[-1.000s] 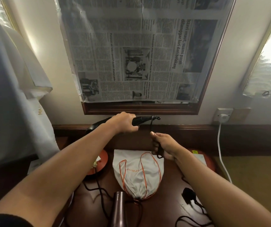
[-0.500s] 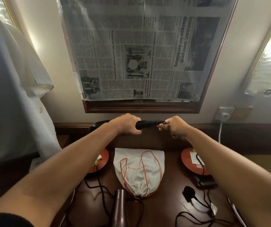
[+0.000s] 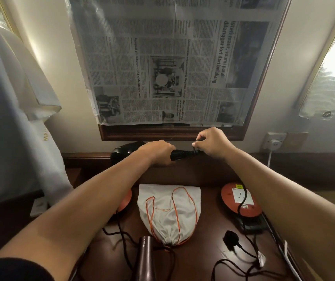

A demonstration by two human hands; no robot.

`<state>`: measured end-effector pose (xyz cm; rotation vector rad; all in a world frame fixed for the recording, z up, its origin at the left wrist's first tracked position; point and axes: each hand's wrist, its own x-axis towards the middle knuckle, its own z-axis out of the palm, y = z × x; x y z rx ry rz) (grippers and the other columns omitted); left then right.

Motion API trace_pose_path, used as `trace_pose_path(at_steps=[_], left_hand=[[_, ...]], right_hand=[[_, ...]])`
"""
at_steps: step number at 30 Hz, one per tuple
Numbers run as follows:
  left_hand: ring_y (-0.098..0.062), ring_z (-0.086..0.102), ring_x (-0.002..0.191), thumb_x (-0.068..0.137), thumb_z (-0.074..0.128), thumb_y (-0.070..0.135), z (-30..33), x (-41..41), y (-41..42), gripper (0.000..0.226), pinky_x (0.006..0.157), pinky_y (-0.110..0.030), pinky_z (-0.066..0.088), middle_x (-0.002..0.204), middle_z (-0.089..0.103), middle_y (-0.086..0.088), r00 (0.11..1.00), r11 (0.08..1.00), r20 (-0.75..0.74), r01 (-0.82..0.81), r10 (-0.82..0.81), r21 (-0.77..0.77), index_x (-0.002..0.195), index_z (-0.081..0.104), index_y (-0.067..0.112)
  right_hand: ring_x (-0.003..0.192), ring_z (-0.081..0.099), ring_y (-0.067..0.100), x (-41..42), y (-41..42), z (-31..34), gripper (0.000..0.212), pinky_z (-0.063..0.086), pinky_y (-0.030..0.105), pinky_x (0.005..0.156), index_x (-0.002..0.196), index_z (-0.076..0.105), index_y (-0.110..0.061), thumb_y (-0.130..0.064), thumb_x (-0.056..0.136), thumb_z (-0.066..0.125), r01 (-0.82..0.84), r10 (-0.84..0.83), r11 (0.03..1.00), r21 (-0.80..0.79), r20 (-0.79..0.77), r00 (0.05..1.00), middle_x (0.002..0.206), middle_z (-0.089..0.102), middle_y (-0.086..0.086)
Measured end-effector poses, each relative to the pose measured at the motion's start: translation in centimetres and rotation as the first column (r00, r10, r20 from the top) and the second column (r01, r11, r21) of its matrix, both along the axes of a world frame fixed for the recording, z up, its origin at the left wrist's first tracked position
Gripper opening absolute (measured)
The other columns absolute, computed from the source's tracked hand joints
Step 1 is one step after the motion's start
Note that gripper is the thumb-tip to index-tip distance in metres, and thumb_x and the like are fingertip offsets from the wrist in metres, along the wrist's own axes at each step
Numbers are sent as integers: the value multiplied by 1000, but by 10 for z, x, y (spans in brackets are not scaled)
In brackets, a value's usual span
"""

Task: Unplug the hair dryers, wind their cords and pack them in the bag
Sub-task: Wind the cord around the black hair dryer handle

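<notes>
Left hand (image 3: 158, 152) grips the black dryer (image 3: 180, 154); right hand's (image 3: 213, 144) fingers pinch its cord (image 3: 195, 148) above the table (image 3: 209, 224).

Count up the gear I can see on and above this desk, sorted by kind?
Hair dryers: 2, a black one held up in the left hand, a bronze one lying on the desk
Orange socket reels: 2, right and left
Drawstring bags: 1, white
Loose black plugs: 1
Total: 6

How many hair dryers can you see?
2: a black hair dryer held up by the left hand, and a brown hair dryer lying beside the bag.
</notes>
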<state>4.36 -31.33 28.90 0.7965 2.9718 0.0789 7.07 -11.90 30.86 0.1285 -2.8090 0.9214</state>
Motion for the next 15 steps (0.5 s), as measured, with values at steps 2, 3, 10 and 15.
trace_pose_path(at_steps=[2,3,10,15], left_hand=[[-15,58,80,86,62,38,-2,-2,0,23,71,-31,49,92,60,3,1000,1000,1,-23,23,-7,104,59,24],[-16,58,82,86,63,39,-2,-2,-1,25,71,-31,49,93,60,3,999,999,-1,-35,35,-12,105,59,24],[-18,59,82,85,60,44,-7,-4,-2,31,74,-35,53,93,60,1,997,996,1,-83,83,-22,108,58,23],[-20,57,81,84,59,44,-10,-3,-3,32,71,-34,49,93,59,-1,995,995,16,-95,94,26,108,57,22]], right_hand=[[64,57,12,6,-4,-3,18,40,23,53,75,68,-9,-23,86,69,4,-5,1000,-13,-41,999,69,63,2],[65,57,13,9,-5,-5,18,40,23,53,75,67,-10,-23,87,67,2,-4,1000,-23,-51,999,69,63,2],[79,60,18,30,-9,-27,19,45,25,64,97,68,-10,-18,96,51,-56,55,998,-10,-114,992,85,67,4],[97,61,20,42,-15,-42,34,41,20,77,128,57,-3,-11,99,42,-31,26,998,-48,-98,995,113,66,11]])
